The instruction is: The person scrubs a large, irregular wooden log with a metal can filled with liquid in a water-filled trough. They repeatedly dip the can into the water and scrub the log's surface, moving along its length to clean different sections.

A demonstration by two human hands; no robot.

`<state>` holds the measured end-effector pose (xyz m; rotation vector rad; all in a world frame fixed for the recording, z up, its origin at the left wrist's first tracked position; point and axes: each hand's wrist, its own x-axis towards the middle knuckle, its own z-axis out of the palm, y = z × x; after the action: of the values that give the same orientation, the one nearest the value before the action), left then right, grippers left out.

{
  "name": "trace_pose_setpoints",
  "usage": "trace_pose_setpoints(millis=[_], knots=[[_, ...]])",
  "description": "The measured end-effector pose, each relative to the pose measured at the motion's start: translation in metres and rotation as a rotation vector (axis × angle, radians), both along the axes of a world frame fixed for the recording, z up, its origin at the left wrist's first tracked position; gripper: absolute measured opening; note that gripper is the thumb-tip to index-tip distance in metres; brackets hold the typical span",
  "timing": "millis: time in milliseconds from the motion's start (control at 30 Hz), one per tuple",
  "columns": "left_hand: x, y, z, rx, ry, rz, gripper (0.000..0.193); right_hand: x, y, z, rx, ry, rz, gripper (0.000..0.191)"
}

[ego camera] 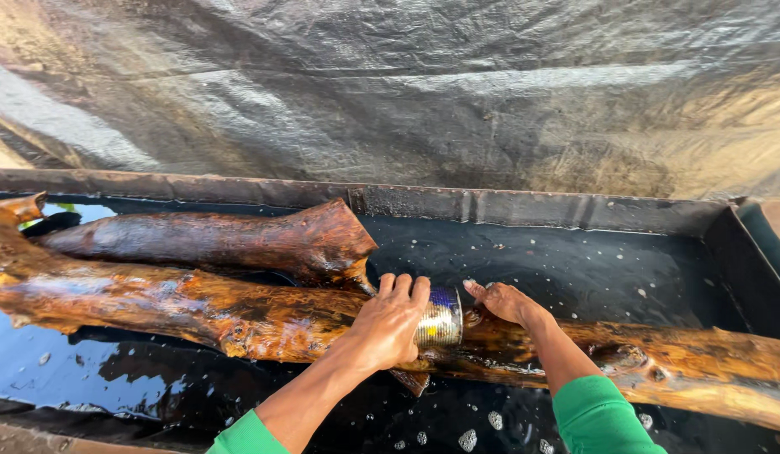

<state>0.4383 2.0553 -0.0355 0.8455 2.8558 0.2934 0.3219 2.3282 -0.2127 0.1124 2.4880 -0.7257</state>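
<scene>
My left hand grips a shiny metal tin can lying on its side on top of a long wet brown log. My right hand rests on the same log just right of the can's open end, fingers spread and touching the wood. Both arms wear green sleeves. The log runs from the left edge to the lower right across a trough of dark liquid.
A second, shorter log lies behind the long one at the left. The trough's rusty metal rim runs along the back and right side. A grey plastic sheet hangs behind. Foam bubbles float near the front.
</scene>
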Motion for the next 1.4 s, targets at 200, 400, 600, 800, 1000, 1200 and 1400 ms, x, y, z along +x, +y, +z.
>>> trace_pose_setpoints(millis=[200, 400, 600, 800, 1000, 1200, 1400], knots=[[-0.007, 0.028, 0.006, -0.037, 0.008, -0.039, 0.087, -0.029, 0.008, -0.042, -0.022, 0.05, 0.091, 0.06], [-0.004, 0.04, 0.011, 0.107, 0.107, -0.093, 0.089, -0.018, 0.018, -0.031, -0.183, 0.083, 0.088, 0.039], [0.006, -0.003, 0.0, 0.176, 0.186, -0.054, 0.099, 0.015, 0.006, 0.014, -0.093, 0.11, -0.023, 0.042], [0.042, -0.08, -0.022, 0.26, -0.097, 0.149, 0.114, 0.065, 0.0, 0.042, -0.044, 0.226, -0.097, 0.045], [0.069, -0.153, -0.065, 0.154, -0.529, 0.229, 0.118, 0.093, -0.001, 0.037, -0.007, 0.527, 0.06, 0.043], [0.062, -0.184, -0.145, -0.011, -0.606, 0.113, 0.119, 0.119, -0.023, 0.022, 0.096, 0.622, 0.09, 0.052], [0.057, -0.195, -0.197, -0.059, -0.563, 0.125, 0.117, 0.122, -0.057, 0.012, 0.174, 0.642, -0.079, 0.067]])
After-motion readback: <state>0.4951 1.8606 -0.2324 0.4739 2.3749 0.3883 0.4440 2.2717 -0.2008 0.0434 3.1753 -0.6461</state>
